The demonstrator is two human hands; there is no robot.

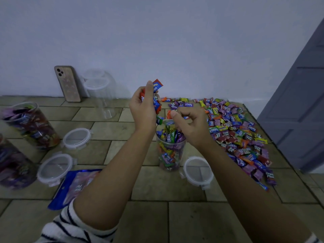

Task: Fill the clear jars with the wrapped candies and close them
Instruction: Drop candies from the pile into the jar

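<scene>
Clear jar (171,155) upright at centre, lidless, heaped with candies (169,137), one reading "relaxa". Left hand (142,109) raised at its 11 o'clock, clamped on a candy bunch (156,97); right hand (191,127) over the rim, fingers curled, hold unclear. Loose pile (235,130) at 3 o'clock, "mentos" legible.

Jar (171,155) left of candy pile (236,132)
Lid (198,172) just right of jar; phone (67,83) behind left, leaning on wall (157,41).
</scene>
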